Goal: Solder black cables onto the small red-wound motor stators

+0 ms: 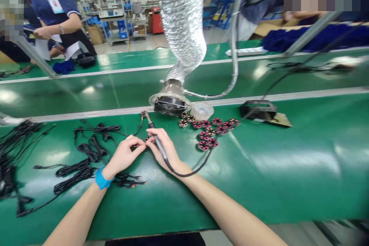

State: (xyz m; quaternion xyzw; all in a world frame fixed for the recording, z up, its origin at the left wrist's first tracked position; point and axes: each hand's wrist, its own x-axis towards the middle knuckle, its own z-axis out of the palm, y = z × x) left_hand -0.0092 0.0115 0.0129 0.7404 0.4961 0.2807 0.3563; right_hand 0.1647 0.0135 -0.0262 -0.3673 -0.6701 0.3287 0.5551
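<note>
My right hand (167, 150) holds a soldering iron (159, 145) with a grey handle, its tip pointing away from me. Thumb and fingers of my left hand (125, 153) are pinched together, meeting the right fingertips. A small dark round part (148, 138) shows at the fingertips; what the left fingers grip is too small to make out. Just beyond the iron's tip lies a coil-wound motor stator (143, 114), with a black cable running from it. To the right, several red and copper stators (205, 124) are grouped on the green bench (259, 177).
Bundled black cables (77, 171) cover the left of the bench. A fume extractor hood (170, 100) hangs ahead on a silver duct (184, 19). Beside it sits a tape roll (202, 110). A black iron stand (259, 110) is at right. Across the bench, a person (54, 19) handles papers.
</note>
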